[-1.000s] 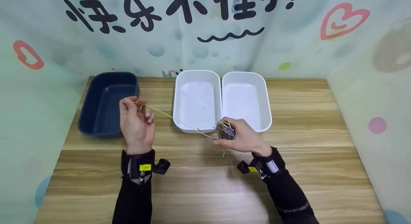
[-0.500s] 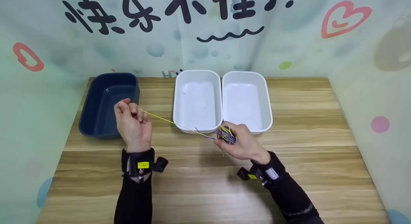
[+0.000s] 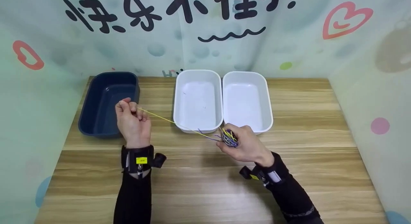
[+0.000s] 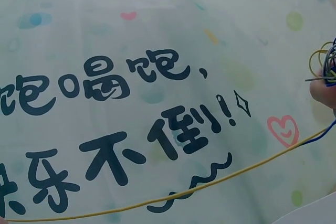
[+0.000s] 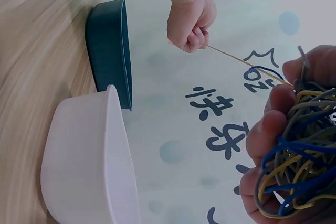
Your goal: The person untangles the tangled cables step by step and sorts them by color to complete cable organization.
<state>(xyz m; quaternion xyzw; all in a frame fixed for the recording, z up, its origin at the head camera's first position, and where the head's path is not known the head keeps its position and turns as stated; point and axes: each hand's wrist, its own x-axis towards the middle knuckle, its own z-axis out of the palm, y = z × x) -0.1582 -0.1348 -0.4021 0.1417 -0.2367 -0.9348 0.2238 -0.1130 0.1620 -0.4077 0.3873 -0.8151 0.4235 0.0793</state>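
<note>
On table [image 3: 199, 192], navy bin [image 3: 96, 118], white bins [image 3: 196, 102], one specked; hands [image 3: 247, 145] gripping strands [image 3: 230, 139]

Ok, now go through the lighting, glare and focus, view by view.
Head view: soft shadow on the table by the right hand, pale sheen lower down, small glint inside the blue tub; left wrist view: dimmer and greyish; right wrist view: muted too, the wire bundle fairly crisp up close.

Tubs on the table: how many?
3: a dark blue tub on the left, a white tub near the middle, and a second white tub just right of it.
</note>
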